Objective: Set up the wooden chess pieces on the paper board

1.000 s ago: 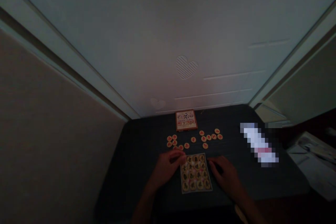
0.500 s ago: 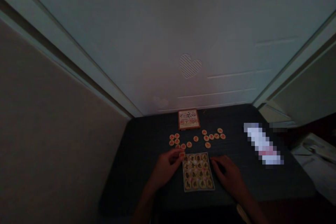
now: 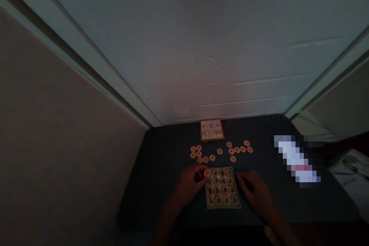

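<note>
Left grip pinching one xiangqi piece; right grip spread beside board; 15 loose pieces.

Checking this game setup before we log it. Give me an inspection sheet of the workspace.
Surface: dark table, dimly lit.
Job's things: dark-lettered round pieces in rows on a square tray; loose red-marked round pieces beyond it; a decorated box near the far edge.
Clutter: blurred white packet at right.
Hands: left hand pinches a round piece at the tray's corner; right hand lies open at the tray's right edge.
Cables: nothing seen.
Surroundings: embossed white door; beige wall at left.
</note>
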The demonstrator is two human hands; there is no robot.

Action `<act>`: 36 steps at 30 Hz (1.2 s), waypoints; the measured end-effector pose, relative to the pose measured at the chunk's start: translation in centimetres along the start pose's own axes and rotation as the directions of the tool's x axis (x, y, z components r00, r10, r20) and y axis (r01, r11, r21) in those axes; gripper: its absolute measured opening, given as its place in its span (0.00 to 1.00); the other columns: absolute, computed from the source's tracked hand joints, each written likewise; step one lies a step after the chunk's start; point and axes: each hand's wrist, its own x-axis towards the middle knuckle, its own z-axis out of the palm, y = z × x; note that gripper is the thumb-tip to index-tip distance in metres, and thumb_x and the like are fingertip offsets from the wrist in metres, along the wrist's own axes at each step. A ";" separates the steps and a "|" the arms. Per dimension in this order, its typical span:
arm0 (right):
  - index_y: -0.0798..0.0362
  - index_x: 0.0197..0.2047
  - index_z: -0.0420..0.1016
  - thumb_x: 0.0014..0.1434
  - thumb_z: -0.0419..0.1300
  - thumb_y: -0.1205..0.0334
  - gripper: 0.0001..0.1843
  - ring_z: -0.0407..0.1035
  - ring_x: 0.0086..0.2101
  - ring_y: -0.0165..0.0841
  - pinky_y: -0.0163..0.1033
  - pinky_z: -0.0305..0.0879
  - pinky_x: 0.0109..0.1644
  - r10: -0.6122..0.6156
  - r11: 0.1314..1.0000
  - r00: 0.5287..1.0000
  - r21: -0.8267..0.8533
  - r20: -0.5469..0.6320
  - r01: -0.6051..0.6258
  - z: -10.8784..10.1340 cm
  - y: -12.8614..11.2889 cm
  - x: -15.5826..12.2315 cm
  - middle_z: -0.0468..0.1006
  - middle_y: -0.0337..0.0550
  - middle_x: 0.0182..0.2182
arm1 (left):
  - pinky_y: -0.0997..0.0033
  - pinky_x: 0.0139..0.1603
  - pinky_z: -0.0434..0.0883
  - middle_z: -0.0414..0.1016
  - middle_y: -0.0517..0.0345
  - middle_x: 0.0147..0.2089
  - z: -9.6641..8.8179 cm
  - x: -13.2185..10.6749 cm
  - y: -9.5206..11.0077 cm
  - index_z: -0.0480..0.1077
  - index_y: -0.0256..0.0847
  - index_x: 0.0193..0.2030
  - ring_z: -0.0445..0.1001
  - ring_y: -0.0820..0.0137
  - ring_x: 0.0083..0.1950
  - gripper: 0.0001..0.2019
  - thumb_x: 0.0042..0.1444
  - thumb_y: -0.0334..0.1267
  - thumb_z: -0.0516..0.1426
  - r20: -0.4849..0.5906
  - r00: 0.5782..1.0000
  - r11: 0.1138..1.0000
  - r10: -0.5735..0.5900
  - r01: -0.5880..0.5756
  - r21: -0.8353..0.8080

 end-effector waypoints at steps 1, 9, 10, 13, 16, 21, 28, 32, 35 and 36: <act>0.47 0.44 0.80 0.70 0.54 0.54 0.14 0.78 0.41 0.41 0.47 0.74 0.47 0.000 1.000 1.000 0.004 0.002 0.000 0.0 0.0 0.0 0.84 0.46 0.40 | 0.66 0.46 0.75 0.80 0.58 0.43 0.0 -0.1 0.0 0.78 0.47 0.48 0.77 0.67 0.40 0.11 0.58 0.39 0.64 0.000 1.000 0.999 0.031 -0.031 0.034; 0.47 0.47 0.80 0.70 0.54 0.55 0.14 0.77 0.42 0.41 0.48 0.74 0.49 -0.003 1.000 1.000 0.017 0.010 0.003 0.1 0.2 -0.1 0.84 0.46 0.41 | 0.61 0.62 0.70 0.73 0.57 0.55 0.2 -0.2 -0.3 0.78 0.50 0.51 0.73 0.63 0.57 0.13 0.60 0.37 0.63 0.008 0.992 0.983 0.126 -0.126 0.134; 0.47 0.48 0.80 0.70 0.54 0.55 0.14 0.77 0.41 0.41 0.48 0.74 0.49 -0.003 1.000 1.000 0.016 0.008 0.003 0.1 0.3 -0.1 0.84 0.46 0.41 | 0.61 0.61 0.70 0.73 0.57 0.55 0.3 -0.2 -0.3 0.78 0.51 0.52 0.74 0.64 0.57 0.13 0.60 0.37 0.63 0.015 0.993 0.983 0.121 -0.121 0.137; 0.47 0.48 0.80 0.70 0.54 0.54 0.14 0.77 0.41 0.40 0.47 0.74 0.48 -0.004 1.000 1.000 0.015 -0.005 0.004 0.1 0.2 -0.1 0.84 0.46 0.40 | 0.62 0.60 0.72 0.73 0.57 0.56 0.3 -0.2 -0.2 0.77 0.50 0.53 0.75 0.64 0.54 0.14 0.60 0.36 0.61 0.032 0.994 0.984 0.101 -0.105 0.144; 0.47 0.46 0.80 0.70 0.54 0.54 0.14 0.77 0.41 0.40 0.47 0.74 0.48 -0.013 1.000 1.000 0.010 -0.020 0.013 0.1 0.0 0.0 0.84 0.45 0.39 | 0.63 0.57 0.73 0.73 0.56 0.56 0.4 -0.2 -0.2 0.77 0.50 0.53 0.76 0.64 0.51 0.14 0.61 0.36 0.60 0.033 0.995 0.984 0.093 -0.097 0.152; 0.46 0.46 0.80 0.70 0.54 0.54 0.14 0.78 0.40 0.40 0.47 0.74 0.48 -0.019 1.000 0.999 0.001 -0.029 0.019 0.1 -0.1 0.0 0.84 0.45 0.39 | 0.66 0.51 0.75 0.73 0.57 0.59 0.6 -0.2 0.0 0.74 0.52 0.57 0.76 0.67 0.44 0.18 0.60 0.37 0.61 0.008 0.997 0.982 0.083 -0.083 0.170; 0.46 0.46 0.80 0.70 0.54 0.54 0.14 0.78 0.40 0.41 0.48 0.74 0.49 -0.018 1.000 1.000 -0.002 -0.019 0.018 0.1 0.1 0.0 0.84 0.44 0.40 | 0.66 0.49 0.74 0.74 0.58 0.57 0.8 -0.1 0.5 0.74 0.51 0.54 0.76 0.68 0.41 0.16 0.58 0.40 0.62 0.014 0.998 0.984 0.067 -0.068 0.167; 0.46 0.47 0.80 0.70 0.54 0.54 0.14 0.78 0.41 0.41 0.47 0.74 0.48 -0.023 1.000 1.000 0.002 -0.020 0.023 0.0 0.0 0.1 0.84 0.45 0.40 | 0.65 0.53 0.72 0.74 0.58 0.57 1.3 0.1 0.6 0.75 0.50 0.52 0.76 0.64 0.49 0.12 0.61 0.41 0.60 0.022 0.998 0.982 0.061 -0.064 0.179; 0.46 0.47 0.80 0.70 0.54 0.54 0.14 0.78 0.41 0.40 0.47 0.74 0.48 -0.021 1.000 1.000 0.010 -0.014 0.021 0.0 0.0 0.1 0.84 0.45 0.40 | 0.64 0.55 0.71 0.76 0.58 0.56 1.6 0.1 0.4 0.74 0.50 0.51 0.76 0.63 0.52 0.11 0.62 0.40 0.59 -0.010 0.998 0.983 0.069 -0.067 0.171; 0.46 0.46 0.80 0.70 0.54 0.54 0.14 0.78 0.41 0.40 0.47 0.74 0.49 -0.019 1.000 1.000 0.012 -0.010 0.019 0.0 0.0 0.1 0.84 0.45 0.40 | 0.65 0.54 0.71 0.76 0.58 0.55 1.6 0.1 0.4 0.74 0.49 0.51 0.76 0.64 0.49 0.11 0.62 0.39 0.59 -0.018 0.997 0.984 0.069 -0.065 0.167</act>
